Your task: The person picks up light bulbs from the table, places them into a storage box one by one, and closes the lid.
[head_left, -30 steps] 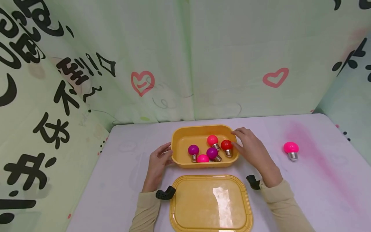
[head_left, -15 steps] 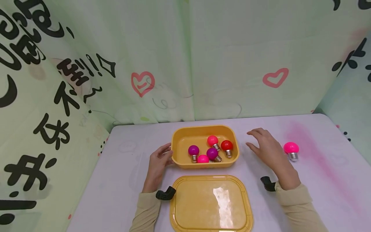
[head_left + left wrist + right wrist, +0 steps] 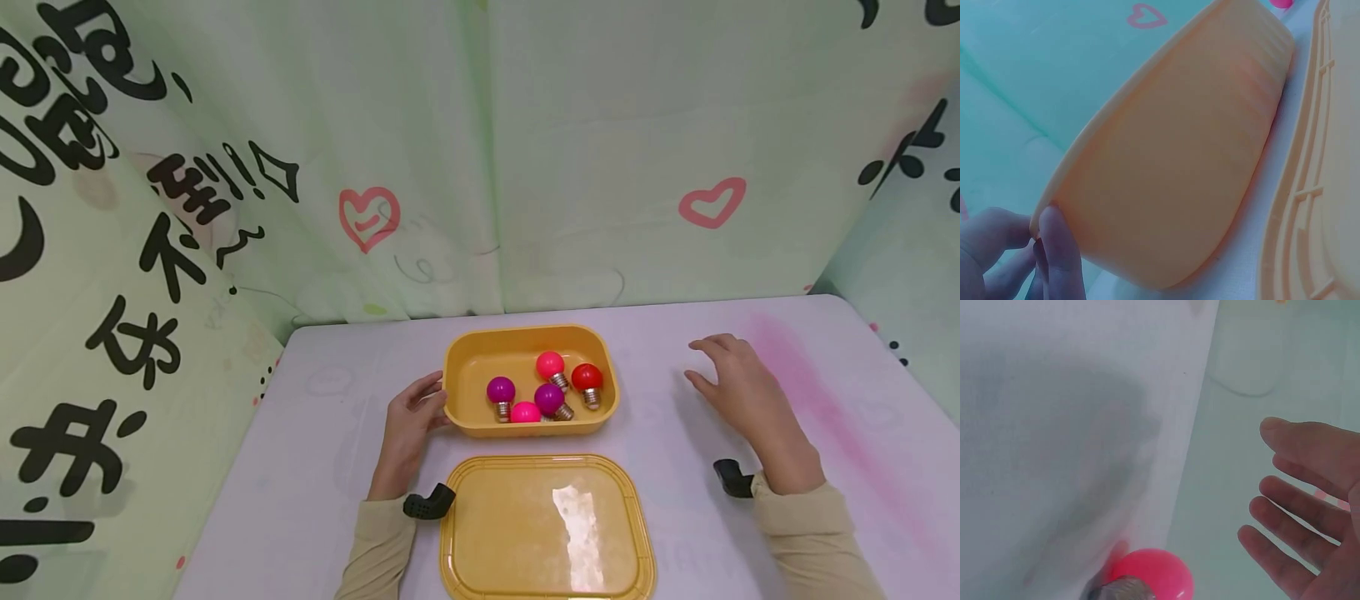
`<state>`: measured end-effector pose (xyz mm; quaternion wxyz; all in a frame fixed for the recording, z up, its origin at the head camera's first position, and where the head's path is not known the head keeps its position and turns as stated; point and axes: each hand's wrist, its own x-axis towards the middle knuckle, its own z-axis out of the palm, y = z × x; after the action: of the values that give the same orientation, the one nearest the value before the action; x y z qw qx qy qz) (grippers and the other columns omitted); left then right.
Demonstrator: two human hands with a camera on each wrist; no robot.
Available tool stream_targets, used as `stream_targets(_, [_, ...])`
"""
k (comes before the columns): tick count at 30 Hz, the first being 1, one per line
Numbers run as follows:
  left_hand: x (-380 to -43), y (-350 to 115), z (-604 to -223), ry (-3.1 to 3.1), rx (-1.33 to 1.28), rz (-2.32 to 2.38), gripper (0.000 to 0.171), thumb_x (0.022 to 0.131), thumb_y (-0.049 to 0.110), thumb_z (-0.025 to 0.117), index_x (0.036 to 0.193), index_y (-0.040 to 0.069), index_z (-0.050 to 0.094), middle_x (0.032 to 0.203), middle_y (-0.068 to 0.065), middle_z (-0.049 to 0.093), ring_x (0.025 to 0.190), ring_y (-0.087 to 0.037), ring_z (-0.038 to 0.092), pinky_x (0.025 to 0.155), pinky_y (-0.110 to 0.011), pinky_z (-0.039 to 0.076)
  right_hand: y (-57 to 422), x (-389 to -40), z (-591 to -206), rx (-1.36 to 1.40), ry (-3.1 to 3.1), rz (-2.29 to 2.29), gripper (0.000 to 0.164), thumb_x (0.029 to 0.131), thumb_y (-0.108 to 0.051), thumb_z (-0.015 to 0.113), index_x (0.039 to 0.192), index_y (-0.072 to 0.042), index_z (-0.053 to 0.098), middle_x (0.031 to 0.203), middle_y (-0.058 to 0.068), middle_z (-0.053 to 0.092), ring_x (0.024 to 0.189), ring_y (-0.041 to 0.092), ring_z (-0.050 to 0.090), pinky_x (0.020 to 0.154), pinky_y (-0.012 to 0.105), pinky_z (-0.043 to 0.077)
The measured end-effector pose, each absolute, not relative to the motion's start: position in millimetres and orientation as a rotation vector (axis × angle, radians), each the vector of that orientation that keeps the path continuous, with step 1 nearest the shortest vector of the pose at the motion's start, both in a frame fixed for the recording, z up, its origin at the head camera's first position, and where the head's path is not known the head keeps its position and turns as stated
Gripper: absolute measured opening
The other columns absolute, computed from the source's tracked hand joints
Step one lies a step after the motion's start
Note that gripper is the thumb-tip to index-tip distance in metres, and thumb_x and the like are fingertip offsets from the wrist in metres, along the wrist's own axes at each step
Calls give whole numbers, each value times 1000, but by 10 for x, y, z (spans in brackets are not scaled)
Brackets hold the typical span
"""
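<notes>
My left hand (image 3: 411, 429) pinches the left end of a yellow plastic box (image 3: 468, 350); in the left wrist view its thumb and fingers meet at the box's rim (image 3: 1094, 125). Inside lie several toy light bulbs with silver screw bases: a red bulb (image 3: 587, 375), purple bulbs such as the left purple bulb (image 3: 501, 388), and pink ones such as the upper pink bulb (image 3: 550, 363). Over the table's right side, my right hand (image 3: 753, 400) is in the air, fingers spread and holding nothing. A loose pink bulb (image 3: 1159, 574) shows near it in the right wrist view; the hand hides it in the head view.
A yellow lid (image 3: 517, 525) lies flat in front of the box, near the left forearm. Black wrist mounts, such as the left mount (image 3: 429, 502), sit at both cuffs. A pale curtain (image 3: 570, 167) with hearts and black writing closes off the table's back and sides.
My right hand has left the box's right end and moved right through the air, over the spot of the loose pink bulb. The left hand and the box have stayed in place.
</notes>
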<state>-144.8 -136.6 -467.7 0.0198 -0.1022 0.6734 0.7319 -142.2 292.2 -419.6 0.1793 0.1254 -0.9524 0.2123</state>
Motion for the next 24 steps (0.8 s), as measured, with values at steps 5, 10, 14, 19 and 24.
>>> stream_targets(5, [-1445, -1370, -4682, 2085, -315, 2263, 38, 95, 11, 66, 132, 7, 62, 127, -18, 57, 96, -23, 64, 70, -24, 59, 3072, -1405, -4226, 235, -2739, 656, 38, 82, -3, 74, 115, 10, 61, 118, 33, 54, 110, 50, 47, 88, 67, 43])
stream_targets(10, [-1435, -1368, -4676, 2078, -314, 2264, 38, 95, 11, 66, 133, 7, 62, 128, -18, 57, 96, -23, 63, 70, -23, 58, 3175, -1392, -4275, 167, -2746, 676, 38, 82, -3, 73, 115, 10, 61, 118, 34, 53, 110, 51, 44, 88, 67, 41])
stream_targets(14, [-1433, -1371, -4668, 2081, -313, 2263, 38, 95, 11, 66, 133, 7, 62, 128, -18, 57, 96, -24, 63, 70, -23, 58, 3214, -1392, -4324, 160, -2739, 680, 37, 80, 1, 74, 113, 12, 61, 115, 36, 53, 109, 52, 43, 91, 66, 39])
stream_targets(19, [-1442, -1373, -4673, 2086, -302, 2265, 38, 94, 10, 66, 132, 7, 62, 125, -17, 57, 95, -23, 63, 70, -24, 59, 3271, -1390, -4369, 127, -2774, 673, 36, 82, 0, 71, 112, 16, 59, 114, 39, 52, 110, 55, 40, 92, 66, 38])
stream_targets(24, [-1448, -1377, -4676, 2078, -297, 2275, 37, 94, 8, 66, 131, 6, 63, 124, -18, 57, 93, -22, 63, 69, -24, 59, 3323, -1381, -4414, 96, -2803, 668, 38, 84, -3, 68, 113, 17, 57, 114, 40, 50, 107, 56, 39, 90, 67, 39])
